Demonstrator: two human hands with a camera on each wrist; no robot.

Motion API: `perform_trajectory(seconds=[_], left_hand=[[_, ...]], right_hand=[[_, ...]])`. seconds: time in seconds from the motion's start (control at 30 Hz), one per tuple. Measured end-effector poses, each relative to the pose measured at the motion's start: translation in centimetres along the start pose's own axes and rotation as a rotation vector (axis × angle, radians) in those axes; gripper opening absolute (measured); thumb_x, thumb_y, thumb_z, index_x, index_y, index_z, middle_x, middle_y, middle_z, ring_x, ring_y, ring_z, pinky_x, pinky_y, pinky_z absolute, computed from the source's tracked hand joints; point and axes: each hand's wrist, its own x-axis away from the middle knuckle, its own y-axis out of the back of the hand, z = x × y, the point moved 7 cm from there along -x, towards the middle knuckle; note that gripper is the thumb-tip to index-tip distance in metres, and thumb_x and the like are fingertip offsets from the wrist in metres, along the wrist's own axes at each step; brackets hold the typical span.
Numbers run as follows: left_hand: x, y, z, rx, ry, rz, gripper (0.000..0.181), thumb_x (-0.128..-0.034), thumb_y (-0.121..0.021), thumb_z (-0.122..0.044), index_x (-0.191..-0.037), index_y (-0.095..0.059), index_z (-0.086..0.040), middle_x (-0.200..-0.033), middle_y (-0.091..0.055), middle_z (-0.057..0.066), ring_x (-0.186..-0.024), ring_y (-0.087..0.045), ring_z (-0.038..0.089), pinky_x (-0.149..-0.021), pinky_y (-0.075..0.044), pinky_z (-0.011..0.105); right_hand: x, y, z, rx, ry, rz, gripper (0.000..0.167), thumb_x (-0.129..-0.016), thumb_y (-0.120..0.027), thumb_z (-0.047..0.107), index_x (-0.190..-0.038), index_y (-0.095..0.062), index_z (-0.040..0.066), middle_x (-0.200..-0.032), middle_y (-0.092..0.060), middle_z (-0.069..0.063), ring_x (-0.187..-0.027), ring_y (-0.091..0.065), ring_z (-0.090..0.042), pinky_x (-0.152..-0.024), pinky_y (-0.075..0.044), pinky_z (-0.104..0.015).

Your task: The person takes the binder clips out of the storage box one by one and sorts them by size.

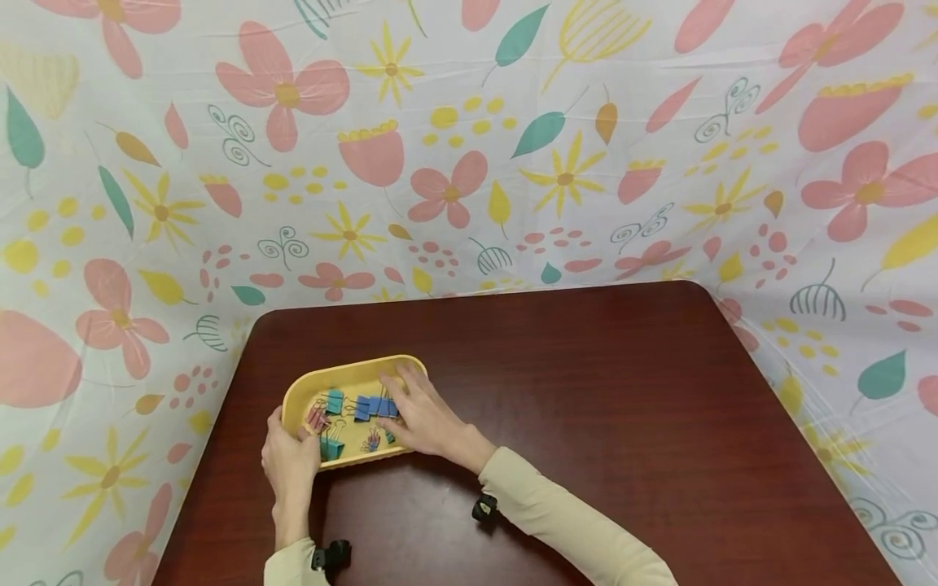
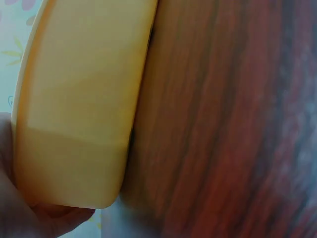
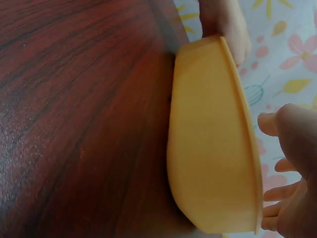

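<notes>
A yellow tray [image 1: 352, 376] on the table holds teal, blue and pink binder clips, with several small multicoloured items near its front side. My left hand [image 1: 291, 460] grips the tray's left end, thumb at the rim; the left wrist view shows the hand [image 2: 25, 203] around the tray's corner [image 2: 79, 124]. Over the right part of the tray, my right hand [image 1: 428, 419] has its fingers spread and bent down near the blue clips [image 1: 375, 408]. In the right wrist view, the right hand [image 3: 297, 168] is above the tray's rim, its fingers apart; what the fingertips touch is hidden.
The dark reddish-brown table [image 1: 586, 407] extends to the right of the tray. A floral-patterned cloth [image 1: 469, 146] hangs behind and along both sides. Each wrist has a black device strapped by the sleeve.
</notes>
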Motion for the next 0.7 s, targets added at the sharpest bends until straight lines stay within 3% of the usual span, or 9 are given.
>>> perform_trajectory(seconds=[0.33, 0.7], left_hand=[[0.5, 0.2, 0.8, 0.196, 0.114, -0.084, 0.046, -0.0959, -0.047, -0.003, -0.141, -0.055, -0.001, -0.134, -0.060, 0.032, -0.122, -0.052, 0.050, -0.101, -0.041, 0.060], [0.7, 0.0, 1.4, 0.328, 0.184, -0.118, 0.046, -0.0978, -0.042, 0.003, -0.141, -0.057, -0.001, -0.138, -0.059, 0.030, -0.120, -0.058, 0.044, -0.097, -0.049, 0.055]], right_hand=[[-0.7, -1.5, -0.1, -0.099, -0.050, 0.064, 0.073, -0.099, -0.066, 0.033, -0.155, -0.033, -0.001, -0.156, -0.034, -0.034, -0.144, -0.039, -0.045, -0.114, -0.040, -0.053], [-2.4, -3.3, -0.7, -0.174, -0.121, 0.086, 0.069, -0.096, -0.071, 0.026, -0.153, -0.039, 0.003, -0.146, -0.050, -0.018, -0.124, -0.060, -0.026, -0.101, -0.052, -0.034]])
